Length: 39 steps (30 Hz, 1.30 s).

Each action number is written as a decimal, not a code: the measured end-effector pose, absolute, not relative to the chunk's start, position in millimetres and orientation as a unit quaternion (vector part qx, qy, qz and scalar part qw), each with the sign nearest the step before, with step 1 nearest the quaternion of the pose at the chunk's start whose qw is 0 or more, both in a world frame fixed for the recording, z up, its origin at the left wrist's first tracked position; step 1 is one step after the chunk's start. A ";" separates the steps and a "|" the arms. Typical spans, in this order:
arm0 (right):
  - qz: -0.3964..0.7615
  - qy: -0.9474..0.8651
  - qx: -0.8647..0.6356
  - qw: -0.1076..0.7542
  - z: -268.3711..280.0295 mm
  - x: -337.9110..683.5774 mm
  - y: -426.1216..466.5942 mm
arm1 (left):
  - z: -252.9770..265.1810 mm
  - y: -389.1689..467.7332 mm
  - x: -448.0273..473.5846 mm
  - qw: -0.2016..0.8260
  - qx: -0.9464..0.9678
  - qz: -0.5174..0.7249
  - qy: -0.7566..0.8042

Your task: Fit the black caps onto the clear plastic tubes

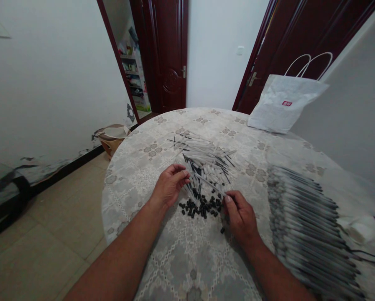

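A slim, pale pen tube [210,183] slants between my two hands above the pile of pen parts. My right hand [240,215] pinches its lower right end between thumb and fingers. My left hand [172,184] is closed in a pinch near the other end; what its fingertips hold is too small to make out. Below and between the hands lie many small black caps [202,207]. Behind them are short white pieces [210,172] and dark thin refills [190,161]. Farther back, clear pen tubes [196,146] are heaped loosely.
On the right of the round table [162,267] lies a large stack of pens [309,221] in rows. Behind it stands a white paper bag [284,102]. A white object [359,229] with a dark cord is at the right edge. A brown stool [112,140] stands left of the table.
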State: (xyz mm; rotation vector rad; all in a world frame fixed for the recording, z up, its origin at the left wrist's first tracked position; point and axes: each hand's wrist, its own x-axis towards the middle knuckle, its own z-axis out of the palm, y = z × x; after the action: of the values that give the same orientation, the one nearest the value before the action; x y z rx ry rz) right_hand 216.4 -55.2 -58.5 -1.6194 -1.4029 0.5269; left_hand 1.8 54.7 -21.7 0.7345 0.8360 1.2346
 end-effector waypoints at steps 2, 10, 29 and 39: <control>0.215 -0.561 -0.653 0.460 -60.3 216.7 -55.3 | -22.1 55.6 0.4 0.674 0.326 0.549 0.372; 0.188 -0.579 -0.645 0.462 -59.3 216.1 -55.8 | -23.0 55.6 3.0 0.649 0.361 0.571 0.349; 0.106 -0.678 -0.583 0.435 -56.3 210.6 -52.3 | -33.6 49.0 17.6 0.657 0.388 0.541 0.353; 0.125 -0.687 -0.577 0.424 -48.5 202.5 -54.4 | -30.0 44.1 22.1 0.674 0.358 0.537 0.359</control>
State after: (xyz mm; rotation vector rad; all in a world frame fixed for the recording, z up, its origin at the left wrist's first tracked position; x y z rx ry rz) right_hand 202.5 -54.4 -48.5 -1.4429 -1.7186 0.3134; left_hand 22.1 44.1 -30.0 0.8064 0.8073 1.2086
